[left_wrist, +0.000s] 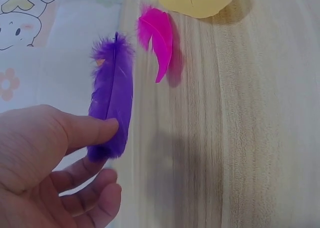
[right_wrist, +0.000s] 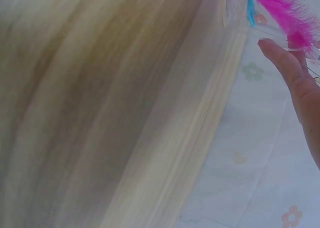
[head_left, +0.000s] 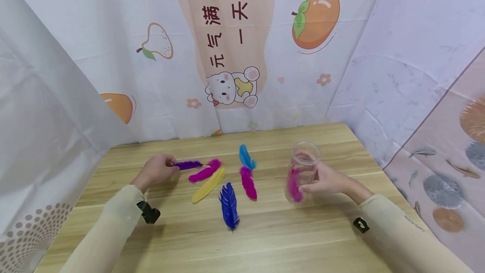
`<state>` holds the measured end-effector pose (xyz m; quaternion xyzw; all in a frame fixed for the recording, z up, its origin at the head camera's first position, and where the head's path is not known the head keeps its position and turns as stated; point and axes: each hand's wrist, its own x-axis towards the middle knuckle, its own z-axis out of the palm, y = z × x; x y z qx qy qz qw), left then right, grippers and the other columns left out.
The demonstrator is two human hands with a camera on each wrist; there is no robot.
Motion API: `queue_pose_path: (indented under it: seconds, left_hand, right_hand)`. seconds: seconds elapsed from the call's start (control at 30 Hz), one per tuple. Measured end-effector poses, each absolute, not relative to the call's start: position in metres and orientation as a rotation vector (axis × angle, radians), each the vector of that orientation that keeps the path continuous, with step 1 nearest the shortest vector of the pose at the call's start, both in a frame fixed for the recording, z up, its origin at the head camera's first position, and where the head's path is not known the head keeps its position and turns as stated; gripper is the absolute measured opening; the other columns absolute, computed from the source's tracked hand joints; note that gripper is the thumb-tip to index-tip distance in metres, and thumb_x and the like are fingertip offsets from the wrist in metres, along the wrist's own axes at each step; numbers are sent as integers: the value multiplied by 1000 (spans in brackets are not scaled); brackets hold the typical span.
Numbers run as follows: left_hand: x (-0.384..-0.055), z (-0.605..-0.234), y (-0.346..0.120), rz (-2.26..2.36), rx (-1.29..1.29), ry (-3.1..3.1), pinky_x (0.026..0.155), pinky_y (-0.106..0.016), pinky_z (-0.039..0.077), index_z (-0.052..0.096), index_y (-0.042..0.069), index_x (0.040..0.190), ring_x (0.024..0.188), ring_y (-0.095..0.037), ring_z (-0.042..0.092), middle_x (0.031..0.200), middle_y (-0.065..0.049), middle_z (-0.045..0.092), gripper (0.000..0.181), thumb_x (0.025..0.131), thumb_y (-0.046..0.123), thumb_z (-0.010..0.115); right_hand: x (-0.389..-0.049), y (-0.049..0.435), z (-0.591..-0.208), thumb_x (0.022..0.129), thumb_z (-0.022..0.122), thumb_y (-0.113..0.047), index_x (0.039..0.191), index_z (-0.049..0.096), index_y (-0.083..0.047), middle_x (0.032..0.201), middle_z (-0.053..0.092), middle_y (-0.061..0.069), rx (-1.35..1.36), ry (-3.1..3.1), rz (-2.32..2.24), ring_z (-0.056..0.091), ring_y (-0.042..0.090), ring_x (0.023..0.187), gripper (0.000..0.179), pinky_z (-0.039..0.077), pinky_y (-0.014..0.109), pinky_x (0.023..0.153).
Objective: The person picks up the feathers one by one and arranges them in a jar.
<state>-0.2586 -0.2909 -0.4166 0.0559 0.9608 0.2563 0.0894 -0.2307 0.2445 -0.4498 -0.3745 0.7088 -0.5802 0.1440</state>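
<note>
My left hand (head_left: 158, 171) pinches a purple feather (head_left: 188, 164) between thumb and fingers at the table's left side. In the left wrist view the feather (left_wrist: 112, 87) stands up from the thumb, its quill end at the top. My right hand (head_left: 329, 180) grips a tall clear plastic cup (head_left: 305, 175) on the right, fingers behind it and thumb in front. Inside the cup is a pink feather (head_left: 294, 186). In the right wrist view only part of the right hand (right_wrist: 295, 80) shows beside the fluffy pink feather (right_wrist: 282, 7); most of the cup is out of frame.
Between the hands lie a magenta feather (head_left: 204, 172), a yellow feather (head_left: 208, 186), a dark blue feather (head_left: 229, 207), a light blue feather (head_left: 246, 157) and a second magenta feather (head_left: 248, 183). The wooden table (head_left: 273, 239) meets a printed curtain (head_left: 159, 96) at its back edge.
</note>
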Motion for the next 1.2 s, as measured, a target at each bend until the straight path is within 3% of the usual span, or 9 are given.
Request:
queue_pose_path:
  seconds: [0.27, 0.8, 1.03, 1.2]
  left_hand:
    - [-260, -416, -290, 808, 219, 2856, 72, -39, 46, 73, 4, 96, 81, -24, 57, 88, -9, 68, 8, 93, 11, 70]
    - [-264, -408, -277, 862, 280, 2846, 71, -37, 50, 73, 3, 101, 84, -23, 61, 91, -8, 70, 14, 94, 15, 72]
    - [-268, -408, -277, 1169, 196, 2630, 65, -37, 56, 69, 0, 115, 78, -26, 61, 91, -11, 67, 26, 97, 20, 71]
    - [-268, -406, -276, 1278, 150, 2558, 73, -42, 58, 67, 1, 122, 83, -28, 64, 94, -15, 66, 35, 97, 25, 71]
  right_hand:
    - [-231, 243, -449, 83, 76, 10, 151, 15, 1, 142, 40, 38, -1077, 2050, -1670, 46, 57, 126, 92, 52, 49, 94]
    - [-232, 247, -453, 86, 72, 11, 153, 16, -11, 135, 46, 44, -1088, 2030, -1644, 49, 61, 121, 90, 54, 54, 89]
    - [-232, 246, -452, 86, 72, 12, 153, 17, -11, 136, 45, 43, -1095, 2023, -1656, 48, 60, 122, 90, 54, 54, 89]
    - [-232, 246, -452, 85, 72, 12, 153, 17, -10, 134, 47, 42, -1094, 2046, -1650, 51, 57, 121, 91, 54, 52, 90]
